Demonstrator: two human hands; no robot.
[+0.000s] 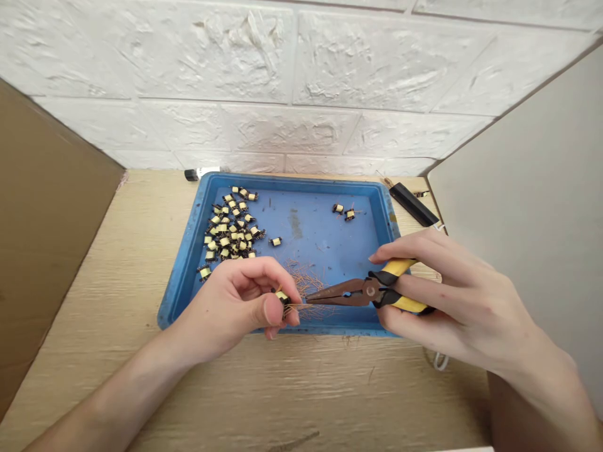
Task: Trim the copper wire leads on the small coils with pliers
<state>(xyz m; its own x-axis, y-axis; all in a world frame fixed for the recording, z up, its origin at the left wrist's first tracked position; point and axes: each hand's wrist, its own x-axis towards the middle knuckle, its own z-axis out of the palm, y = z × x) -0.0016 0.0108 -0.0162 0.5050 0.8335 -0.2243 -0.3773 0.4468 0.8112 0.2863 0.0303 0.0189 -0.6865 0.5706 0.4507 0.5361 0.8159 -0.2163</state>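
Between the thumb and fingers of my left hand (249,298) is a small transformer (282,297), black with a yellow wrap. Thin copper wire leads stick out of it to the right. My right hand (456,295) is wrapped round long-nose pliers (362,292) with yellow and black handles and rusty brown jaws. The jaw tips point left and lie at the ends of the leads; whether they grip the wire I cannot tell. Both hands are over the front part of a blue tray (181,251), where a heap of cut copper wire bits (306,279) lies behind the pliers.
Many similar transformers (230,235) are piled at the tray's left, with two (343,211) at its back right. A black-handled tool (414,204) lies right of the tray. A white brick-patterned wall (292,69), a brown board (47,220) and a pale panel (527,176) enclose the table.
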